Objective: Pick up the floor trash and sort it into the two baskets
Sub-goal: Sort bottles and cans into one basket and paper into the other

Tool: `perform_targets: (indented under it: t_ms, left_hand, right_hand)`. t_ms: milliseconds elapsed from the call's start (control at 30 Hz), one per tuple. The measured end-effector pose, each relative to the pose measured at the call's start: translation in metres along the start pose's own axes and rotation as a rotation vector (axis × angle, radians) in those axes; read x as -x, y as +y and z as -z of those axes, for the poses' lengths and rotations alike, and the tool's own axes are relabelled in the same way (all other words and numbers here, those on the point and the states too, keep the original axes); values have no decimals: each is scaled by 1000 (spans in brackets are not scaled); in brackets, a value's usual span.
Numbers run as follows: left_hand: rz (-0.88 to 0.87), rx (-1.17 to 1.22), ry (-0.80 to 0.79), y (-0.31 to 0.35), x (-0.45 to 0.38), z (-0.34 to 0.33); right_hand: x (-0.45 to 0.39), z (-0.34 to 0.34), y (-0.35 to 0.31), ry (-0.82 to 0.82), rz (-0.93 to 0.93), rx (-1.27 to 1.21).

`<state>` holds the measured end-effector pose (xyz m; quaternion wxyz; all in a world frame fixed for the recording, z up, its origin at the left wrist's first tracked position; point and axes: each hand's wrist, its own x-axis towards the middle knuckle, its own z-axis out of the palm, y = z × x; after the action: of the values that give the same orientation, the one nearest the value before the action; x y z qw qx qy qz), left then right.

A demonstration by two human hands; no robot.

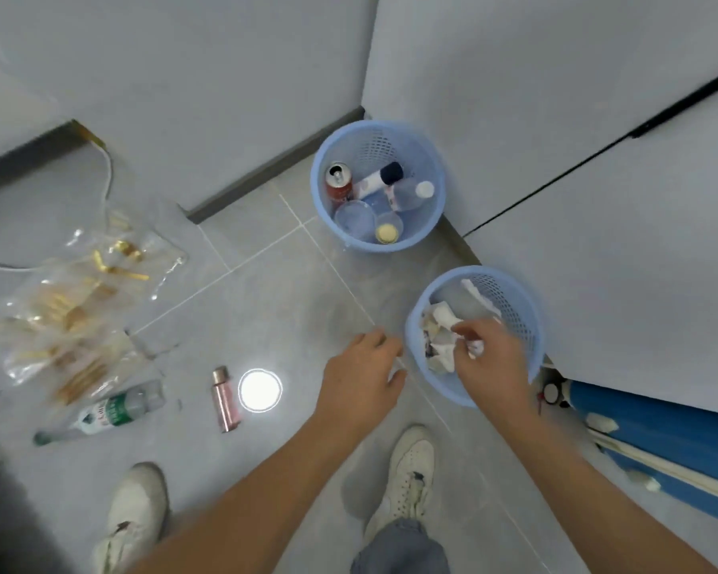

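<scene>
The right hand [488,358] hangs over the near blue basket [432,383], its fingers curled round a crumpled wad of paper [473,348] held just above the paper scraps [438,337] already lying inside. The left hand [361,377] hovers just left of that basket's rim, fingers relaxed and spread, holding nothing.

Beyond the grip, farther from the person, stands a second blue basket [440,159] against the wall corner. It holds one red can [338,186], one dark-capped tube [380,180], one clear bottle with a white cap [411,194] and two clear cups [372,223].

Well left of the hands, on the grey tiled floor [266,292], three items lie: a pink lighter-shaped tube [224,399], a clear green-labelled water bottle [108,412] on its side, and a heap of clear plastic bags [71,300] with gold-coloured pieces inside. A bright round light reflection [260,390] sits between the pink tube and the left hand. Two white shoes [411,474] stand below the arms. Nothing stands between the right hand and the basket opening.
</scene>
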<state>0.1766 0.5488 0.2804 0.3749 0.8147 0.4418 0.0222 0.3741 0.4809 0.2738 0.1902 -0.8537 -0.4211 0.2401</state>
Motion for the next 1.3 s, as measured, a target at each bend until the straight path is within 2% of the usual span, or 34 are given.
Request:
perform_targets:
  t_ms: [167, 333, 533, 700, 833, 1000, 1200, 1300]
  left_hand:
    - [107, -3, 69, -83, 74, 50]
    - [293, -50, 135, -211, 165, 88]
    - [508, -182, 106, -384, 242, 85]
    - [566, -275, 81, -479, 256, 62]
    - [567, -311, 52, -516, 251, 40]
    - [533, -376, 61, -529, 239, 12]
    - [440, -456, 52, -518, 223, -5]
    - [463, -347, -27, -493, 220, 5]
  right_hand:
    - [32, -84, -102, -62, 132, -22]
    - [86, -215, -176, -261, 192, -87]
    - [115, -361, -178, -493, 82, 168]
    - [103, -429, -162, -464, -15, 272]
    - [94, -459, -160, -486, 3, 290]
    - [95, -477, -161, -477, 78, 282]
    - [95, -470, -159, -488, 114, 217]
    - [96, -444, -163, -474, 65, 147]
